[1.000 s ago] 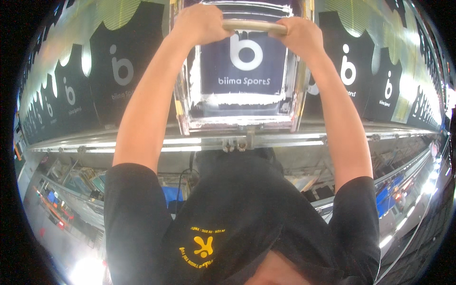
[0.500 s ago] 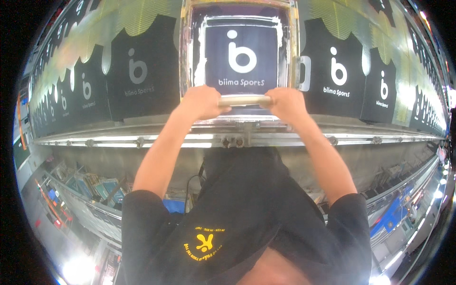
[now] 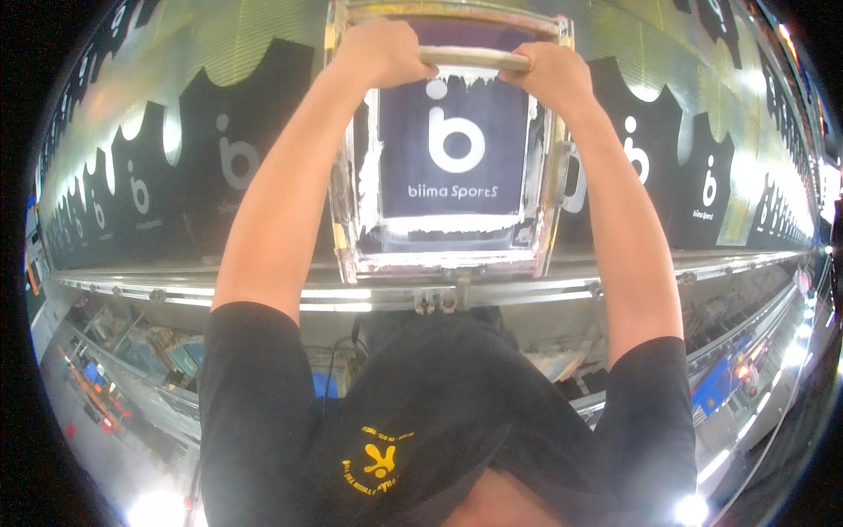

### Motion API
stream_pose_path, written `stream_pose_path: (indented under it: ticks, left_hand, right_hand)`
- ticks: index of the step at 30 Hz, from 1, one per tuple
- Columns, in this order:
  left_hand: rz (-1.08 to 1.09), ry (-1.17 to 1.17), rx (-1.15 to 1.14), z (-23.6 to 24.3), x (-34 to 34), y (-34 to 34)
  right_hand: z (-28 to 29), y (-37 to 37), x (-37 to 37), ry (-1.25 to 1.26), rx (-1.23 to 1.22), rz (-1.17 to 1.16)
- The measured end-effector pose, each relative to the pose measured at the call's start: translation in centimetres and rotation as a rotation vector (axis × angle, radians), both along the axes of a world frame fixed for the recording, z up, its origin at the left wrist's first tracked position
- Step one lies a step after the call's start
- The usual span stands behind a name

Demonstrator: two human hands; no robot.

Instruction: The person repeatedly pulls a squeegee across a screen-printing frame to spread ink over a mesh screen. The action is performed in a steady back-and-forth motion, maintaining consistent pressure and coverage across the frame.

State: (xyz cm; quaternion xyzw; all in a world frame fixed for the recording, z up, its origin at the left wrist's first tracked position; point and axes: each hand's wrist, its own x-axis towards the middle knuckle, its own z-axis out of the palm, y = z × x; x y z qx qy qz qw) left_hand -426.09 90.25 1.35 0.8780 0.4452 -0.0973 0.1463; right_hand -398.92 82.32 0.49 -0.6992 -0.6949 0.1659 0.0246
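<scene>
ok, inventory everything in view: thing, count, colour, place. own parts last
Screen-printing frame: one, metallic, top centre
Squeegee: one, beige bar, across upper frame
Emblem: one, white, mid-frame
White smears: several, around the emblem's dark panel
Garment panels: many, black with white or grey emblems, both sides
Table: one, yellowish, beneath panels
Rail: at least one, silver, table's near edge
Blue patch: one, kind unclear, lower right
T-shirt: one, black with yellow print, bottom centre
Left hand: one, bare, gripping squeegee's left end
Right hand: one, bare, gripping its right end
</scene>
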Motion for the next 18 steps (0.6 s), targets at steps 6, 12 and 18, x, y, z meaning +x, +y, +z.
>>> stream_pose_path:
  ticks: [6, 12, 18]
  left_hand:
    - [0.029, -0.013, -0.071, 0.4, -1.2, -4.4]
    - [0.085, 0.039, -0.17, 0.7, -3.8, -18.8]
    - [0.085, -0.003, -0.132, 0.1, -6.4, -27.9]
  right_hand:
    - [-0.5, -4.7, -1.3, 0.022, -0.002, 0.007]
    - [-2.8, -19.5, -4.0, 0.073, 0.241, 0.147]
    - [-1.4, -28.7, -5.9, 0.196, 0.214, 0.137]
